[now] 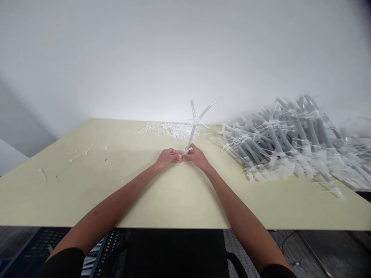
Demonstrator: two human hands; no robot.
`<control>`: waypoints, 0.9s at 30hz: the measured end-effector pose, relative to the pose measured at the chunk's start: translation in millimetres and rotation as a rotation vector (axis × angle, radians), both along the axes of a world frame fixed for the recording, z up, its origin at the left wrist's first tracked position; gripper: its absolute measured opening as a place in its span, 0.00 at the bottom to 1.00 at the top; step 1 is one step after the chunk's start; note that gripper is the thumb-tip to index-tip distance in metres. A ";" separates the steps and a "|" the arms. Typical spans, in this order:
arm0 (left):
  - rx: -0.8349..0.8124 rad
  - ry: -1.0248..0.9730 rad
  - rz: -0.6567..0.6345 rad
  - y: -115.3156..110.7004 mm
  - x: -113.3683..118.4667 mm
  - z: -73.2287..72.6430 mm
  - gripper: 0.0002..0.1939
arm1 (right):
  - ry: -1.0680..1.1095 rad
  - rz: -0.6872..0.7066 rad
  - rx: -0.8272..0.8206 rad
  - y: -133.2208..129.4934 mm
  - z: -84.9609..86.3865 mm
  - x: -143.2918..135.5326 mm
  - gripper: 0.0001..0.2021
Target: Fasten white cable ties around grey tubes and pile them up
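Note:
A Y-shaped clear tube assembly stands upright over the middle of the table, its two thin branches spreading at the top. My right hand is closed around its lower end. Close beside it, my left hand pinches with its fingertips at the bottom of the same piece. A small pale part shows between the two hands, too small to name, and the fingers cover much of it.
White cable ties lie heaped at the back of the table. A large pile of similar tube assemblies fills the right side. Several loose ties lie on the left. A dark crate stands below the front edge.

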State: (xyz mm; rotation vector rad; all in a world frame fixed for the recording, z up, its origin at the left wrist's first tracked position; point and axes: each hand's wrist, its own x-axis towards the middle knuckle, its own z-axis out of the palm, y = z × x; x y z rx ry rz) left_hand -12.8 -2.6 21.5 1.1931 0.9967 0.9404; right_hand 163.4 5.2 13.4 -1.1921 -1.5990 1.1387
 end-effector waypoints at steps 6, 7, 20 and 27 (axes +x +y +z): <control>0.007 0.022 -0.024 -2.3 0.1 2.8 0.08 | 0.023 0.006 -0.009 1.8 -0.9 -0.3 0.15; 0.011 0.024 -0.033 -2.7 0.5 3.1 0.09 | 0.027 0.010 -0.008 2.2 -1.1 -0.2 0.16; 0.103 0.125 -0.082 1.9 -1.9 -1.7 0.09 | 0.028 0.025 -0.039 -6.1 10.1 -0.9 0.12; 0.150 0.184 -0.122 4.2 -6.9 -3.8 0.05 | 0.144 0.078 -0.094 -8.7 14.3 -1.2 0.11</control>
